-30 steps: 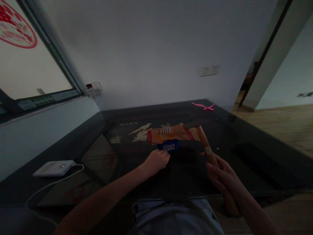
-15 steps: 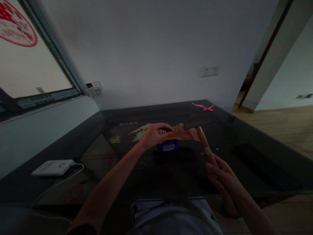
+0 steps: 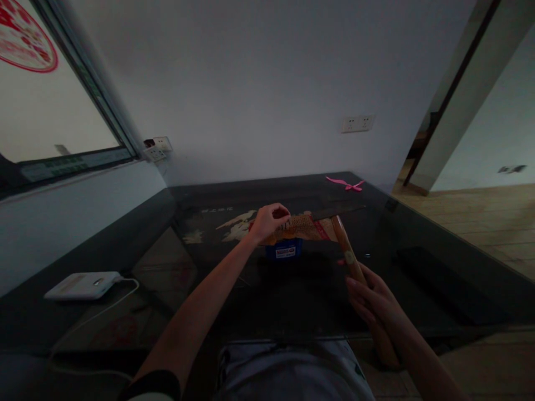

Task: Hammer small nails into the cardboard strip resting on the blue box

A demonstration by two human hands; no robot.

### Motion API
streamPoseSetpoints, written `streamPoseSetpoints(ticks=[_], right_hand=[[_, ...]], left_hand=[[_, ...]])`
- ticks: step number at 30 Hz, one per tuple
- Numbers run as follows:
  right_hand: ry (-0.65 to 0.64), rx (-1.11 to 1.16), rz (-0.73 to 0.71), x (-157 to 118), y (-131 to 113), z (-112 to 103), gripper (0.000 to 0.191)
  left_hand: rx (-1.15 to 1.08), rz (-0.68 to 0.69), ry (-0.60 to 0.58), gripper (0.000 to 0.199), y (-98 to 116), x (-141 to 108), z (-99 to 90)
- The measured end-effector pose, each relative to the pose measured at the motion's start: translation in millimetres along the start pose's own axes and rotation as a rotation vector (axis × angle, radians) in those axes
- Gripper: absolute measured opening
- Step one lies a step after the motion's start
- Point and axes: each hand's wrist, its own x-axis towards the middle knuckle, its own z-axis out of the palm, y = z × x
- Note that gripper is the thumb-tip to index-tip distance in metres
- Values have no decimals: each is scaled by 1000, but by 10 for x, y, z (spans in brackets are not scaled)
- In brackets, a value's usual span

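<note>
My left hand [image 3: 270, 221] is over the printed brown, yellow and red packet [image 3: 307, 227], its thumb and index finger curled together. I cannot make out what is between them. A blue box [image 3: 284, 249] with a white label stands under the packet. My right hand [image 3: 371, 292] is wrapped round the wooden handle of a hammer-like tool [image 3: 346, 245]. The tool's dark, narrow head lies crosswise at the handle's top, near the packet's right end; whether it touches the packet I cannot tell.
On the dark glossy table [image 3: 167, 323], a white power bank [image 3: 81, 285] with a cable lies at the left. A pink ribbon-like item [image 3: 346, 184] lies at the back right, and a dark flat object [image 3: 443, 284] at the right. A wall [image 3: 259, 100] rises behind the table.
My left hand has lifted slightly from the packet, its fingers more curled. The tool remains in my right hand, its head tilted a little differently. The view has shifted slightly.
</note>
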Motion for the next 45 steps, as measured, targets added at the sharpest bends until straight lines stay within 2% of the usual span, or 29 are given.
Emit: streamPoseSetpoints(ticks=[7,11,16,20,24,27,31,35,40,45], right_hand=[[-16,-16,-13,35,29,1,51],[-34,-104,-17,62,-91,5,52],[-8,-439,-71,164,-533,-13,50],[-108,-686,-107,297,-966,0,45],[-231,-876,-69,462,-1199,50,36],[-284,-974,-11,567,-1239,72,33],[-287,-1015,2,629,-1274,69,31],[-267,-1000,-33,627,-1321,71,33],[-337,-1055,44,584,-1345,103,32],[-290,-1100,-4,542,-1351,108,32]], left_hand=[[5,24,-33,10,-90,-60,53],[-24,30,-30,11,-143,-64,73],[0,10,-37,12,-142,-60,62],[-26,-15,-56,13,-173,-57,63],[-10,-13,-50,14,-229,-50,78],[11,-23,-47,14,-243,-48,85],[-3,-35,-53,15,-247,-45,90],[13,-58,-50,18,-241,-43,91],[53,-99,-66,18,-225,-46,96],[45,-67,-67,16,-279,-27,118]])
